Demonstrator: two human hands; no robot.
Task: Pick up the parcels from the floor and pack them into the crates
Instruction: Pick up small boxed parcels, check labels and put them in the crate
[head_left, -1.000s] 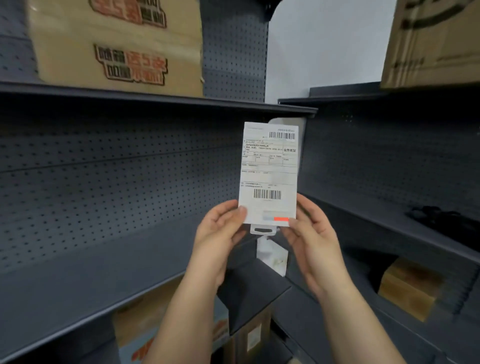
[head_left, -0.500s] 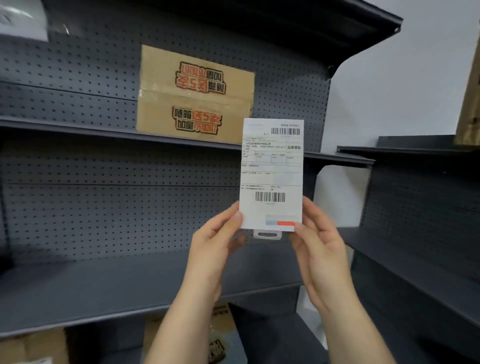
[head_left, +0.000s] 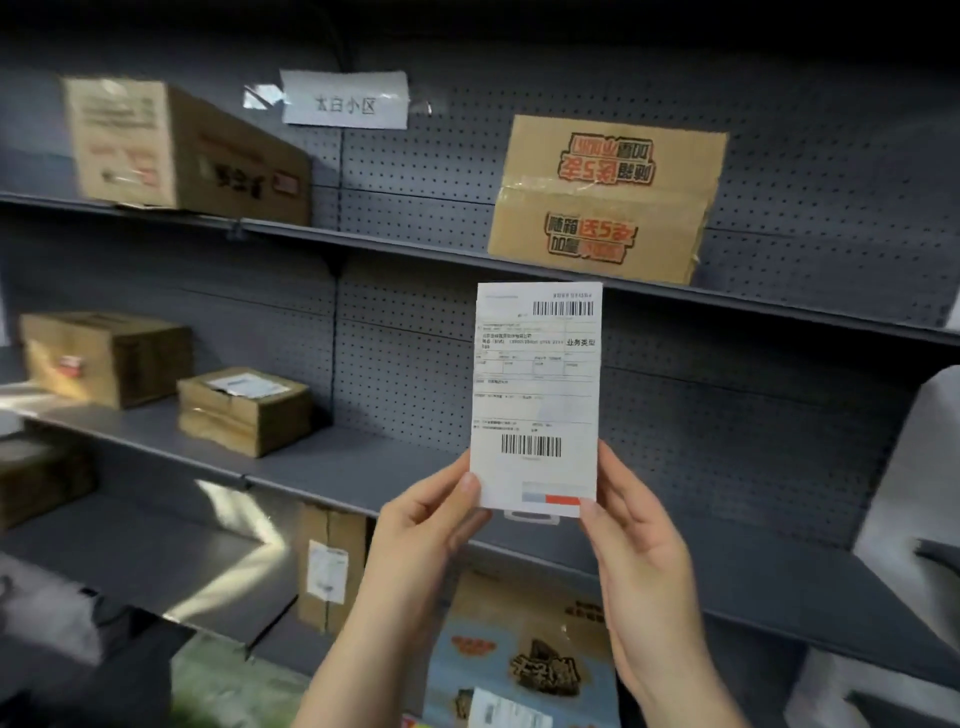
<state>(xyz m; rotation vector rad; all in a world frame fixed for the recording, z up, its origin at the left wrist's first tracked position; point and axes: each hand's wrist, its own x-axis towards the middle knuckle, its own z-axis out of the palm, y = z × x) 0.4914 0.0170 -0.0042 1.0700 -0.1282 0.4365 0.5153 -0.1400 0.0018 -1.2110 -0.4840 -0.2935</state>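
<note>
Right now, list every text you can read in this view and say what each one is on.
"太白小区": white paper sign taped to the pegboard.
"业务类型": white parcel's shipping label, held by left hand and right hand; its fine print and barcode numbers are too small.
"随箱", "加量": cardboard box on the upper shelf; the top print is upside down.
Other boxes' print: blurred.

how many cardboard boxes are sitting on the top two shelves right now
4. Upper shelf: a blurred box at left, a printed box at right. Middle shelf: a larger box at far left, a smaller labelled box beside it. More may sit beyond the frame.
</note>
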